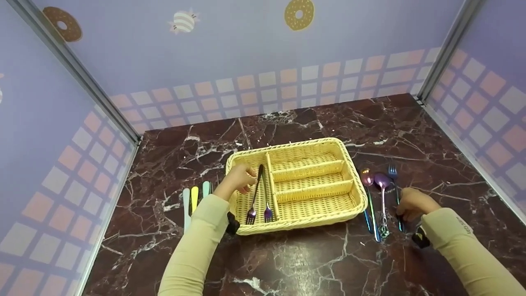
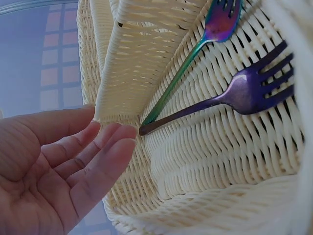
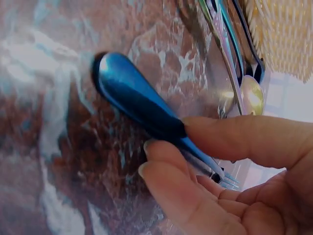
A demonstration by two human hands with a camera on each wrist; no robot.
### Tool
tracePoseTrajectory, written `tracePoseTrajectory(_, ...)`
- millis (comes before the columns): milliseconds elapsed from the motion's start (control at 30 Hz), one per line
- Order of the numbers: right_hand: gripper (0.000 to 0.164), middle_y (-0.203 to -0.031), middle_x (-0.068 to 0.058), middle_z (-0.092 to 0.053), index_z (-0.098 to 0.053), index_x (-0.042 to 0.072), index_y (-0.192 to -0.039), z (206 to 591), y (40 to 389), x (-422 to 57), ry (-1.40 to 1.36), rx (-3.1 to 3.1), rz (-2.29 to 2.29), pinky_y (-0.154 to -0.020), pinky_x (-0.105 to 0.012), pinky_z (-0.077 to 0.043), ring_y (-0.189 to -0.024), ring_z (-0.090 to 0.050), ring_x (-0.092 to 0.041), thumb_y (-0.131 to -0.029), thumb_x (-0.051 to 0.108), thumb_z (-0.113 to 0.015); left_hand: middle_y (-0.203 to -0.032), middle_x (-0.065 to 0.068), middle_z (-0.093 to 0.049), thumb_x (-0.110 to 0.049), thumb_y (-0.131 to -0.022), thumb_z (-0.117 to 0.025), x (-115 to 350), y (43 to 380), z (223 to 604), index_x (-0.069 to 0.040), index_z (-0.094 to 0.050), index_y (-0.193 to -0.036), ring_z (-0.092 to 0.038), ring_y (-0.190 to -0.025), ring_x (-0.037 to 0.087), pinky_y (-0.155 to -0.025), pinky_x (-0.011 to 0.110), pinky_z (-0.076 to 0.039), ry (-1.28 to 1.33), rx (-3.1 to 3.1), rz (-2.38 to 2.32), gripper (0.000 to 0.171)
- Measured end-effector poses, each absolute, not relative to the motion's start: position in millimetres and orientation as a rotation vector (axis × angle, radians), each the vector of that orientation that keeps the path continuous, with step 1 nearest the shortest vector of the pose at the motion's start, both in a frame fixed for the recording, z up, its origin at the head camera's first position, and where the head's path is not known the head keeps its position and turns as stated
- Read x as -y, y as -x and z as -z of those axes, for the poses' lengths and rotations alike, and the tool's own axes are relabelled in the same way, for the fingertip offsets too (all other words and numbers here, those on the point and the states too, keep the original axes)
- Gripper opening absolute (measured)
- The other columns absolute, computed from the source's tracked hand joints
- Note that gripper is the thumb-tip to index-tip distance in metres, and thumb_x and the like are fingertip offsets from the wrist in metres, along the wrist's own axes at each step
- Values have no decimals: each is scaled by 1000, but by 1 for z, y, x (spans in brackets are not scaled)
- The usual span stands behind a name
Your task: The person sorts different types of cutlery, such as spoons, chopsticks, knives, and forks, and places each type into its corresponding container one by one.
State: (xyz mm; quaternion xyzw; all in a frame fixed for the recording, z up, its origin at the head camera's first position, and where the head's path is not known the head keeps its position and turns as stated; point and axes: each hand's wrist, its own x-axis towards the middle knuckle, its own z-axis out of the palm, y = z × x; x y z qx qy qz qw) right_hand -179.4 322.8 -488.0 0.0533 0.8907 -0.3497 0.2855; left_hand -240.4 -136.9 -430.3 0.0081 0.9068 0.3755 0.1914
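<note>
My left hand [image 1: 240,179] is over the left compartment of a pale yellow woven cutlery basket [image 1: 296,225]. Its fingers are loosely extended and hold nothing. Just beyond the fingertips, in the left wrist view, are the handle ends of a purple fork [image 2: 244,90] and a rainbow-coloured fork [image 2: 221,24], both lying in that compartment. On the table right of the basket, my right hand [image 1: 415,202] pinches the handle of a blue fork [image 3: 129,85] between thumb and fingers. The tines of this fork point to the back wall.
Between basket and right hand lie a purple spoon [image 1: 382,181] with an ornate handle and a pinkish-gold spoon [image 1: 366,177]. Left of the basket are light blue [image 1: 186,205], yellow [image 1: 194,197] and mint [image 1: 206,188] handles, partly behind my left arm. Walls enclose the marble-patterned table [image 1: 296,263].
</note>
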Motion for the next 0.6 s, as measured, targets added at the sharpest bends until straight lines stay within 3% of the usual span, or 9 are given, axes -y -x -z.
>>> tracePoseTrajectory(333, 6, -53, -7, -58, -53, -8, -73, 492, 187, -325, -186, -2296, 900, -50, -30, -54, -45, -58, -14, -68, -5, -56, -97, 22, -62, -4, -81, -58, 144, 241, 435, 5, -59, -105, -66, -65, 28, -54, 32, -55, 5, -2516, -1039, 26)
tracePoseTrajectory(600, 14, -59, -7, -57, -49, -6, -81, 495, 188, -334, -208, -2209, 1054, -50, -24, -53, -48, -59, -12, -73, -2, -60, -89, 22, -63, -6, -81, -60, 146, 239, 432, 4, -58, -102, -57, -49, 14, -48, 25, -52, 29, -2489, -1024, 23)
